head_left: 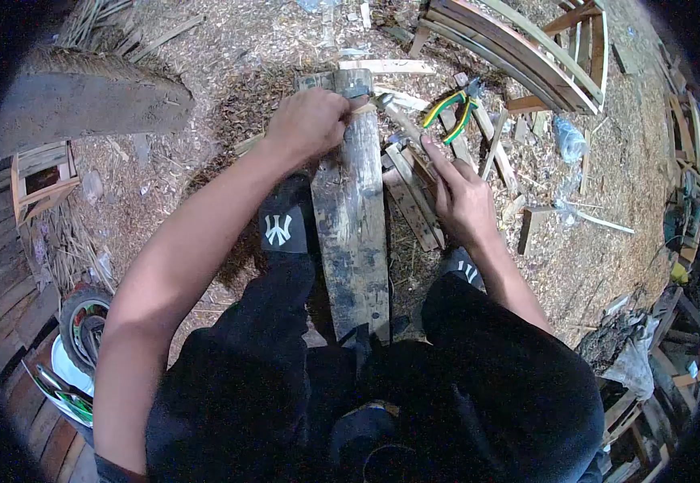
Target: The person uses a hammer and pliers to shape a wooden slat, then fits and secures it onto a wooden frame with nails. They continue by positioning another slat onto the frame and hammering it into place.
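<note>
A long, worn wooden plank (pixel 354 225) runs away from me between my knees. My left hand (pixel 310 121) is closed at its far end, gripping a thin wooden strip (pixel 364 107) laid across the plank's top. My right hand (pixel 459 193) reaches down to the right of the plank, fingers spread over a pile of short wooden slats (pixel 410 197); whether it holds one cannot be told. Pliers with yellow-green handles (pixel 450 113) lie on the ground just beyond my right hand's fingertips.
The ground is covered in wood chips and shavings. Curved wooden frame pieces (pixel 519 56) lie at the far right, a small wooden crate (pixel 40 181) and a log (pixel 84 97) at the left. A wheel (pixel 84 322) sits near my left elbow. Scrap blocks (pixel 531 225) are scattered about.
</note>
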### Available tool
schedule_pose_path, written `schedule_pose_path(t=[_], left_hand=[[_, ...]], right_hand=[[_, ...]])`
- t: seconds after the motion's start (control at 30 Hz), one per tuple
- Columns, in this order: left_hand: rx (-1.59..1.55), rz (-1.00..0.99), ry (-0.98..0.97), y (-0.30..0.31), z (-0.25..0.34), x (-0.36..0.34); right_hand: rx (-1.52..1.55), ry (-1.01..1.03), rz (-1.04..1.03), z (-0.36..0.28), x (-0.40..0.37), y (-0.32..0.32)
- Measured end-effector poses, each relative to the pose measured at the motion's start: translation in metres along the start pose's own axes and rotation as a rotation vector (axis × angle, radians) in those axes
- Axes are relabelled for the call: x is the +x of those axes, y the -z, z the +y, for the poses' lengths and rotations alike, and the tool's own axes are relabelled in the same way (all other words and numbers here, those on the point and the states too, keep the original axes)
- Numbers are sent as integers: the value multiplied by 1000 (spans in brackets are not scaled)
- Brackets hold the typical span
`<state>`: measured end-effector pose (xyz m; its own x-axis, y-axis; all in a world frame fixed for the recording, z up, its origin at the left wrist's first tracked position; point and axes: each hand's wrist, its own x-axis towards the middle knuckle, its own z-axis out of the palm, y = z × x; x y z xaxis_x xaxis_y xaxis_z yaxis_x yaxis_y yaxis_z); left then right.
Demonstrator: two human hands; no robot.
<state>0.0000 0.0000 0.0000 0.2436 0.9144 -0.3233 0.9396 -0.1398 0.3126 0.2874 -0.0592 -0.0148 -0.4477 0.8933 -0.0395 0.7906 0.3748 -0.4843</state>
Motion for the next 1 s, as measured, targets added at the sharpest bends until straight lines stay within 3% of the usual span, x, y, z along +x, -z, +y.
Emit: schedule_pose_path(t=[0.07, 0.2, 0.37, 0.5, 0.67, 1.0], left_hand=[[-25, 76, -26, -8, -6, 1], [-177, 99, -34, -7, 2, 4], [-265, 7, 126, -5, 5, 20], [-278, -8, 86, -4, -3, 40], [-340, -171, 69, 10, -5, 56], [-349, -219, 81, 9, -11, 66]], right_hand=[[81, 28, 131, 1, -1, -4], [58, 44, 141, 5, -2, 4], [54, 13, 123, 8, 1, 0], [82, 32, 161, 11, 3, -1], [90, 50, 159, 12, 2, 1], [27, 76, 131, 7, 9, 7]])
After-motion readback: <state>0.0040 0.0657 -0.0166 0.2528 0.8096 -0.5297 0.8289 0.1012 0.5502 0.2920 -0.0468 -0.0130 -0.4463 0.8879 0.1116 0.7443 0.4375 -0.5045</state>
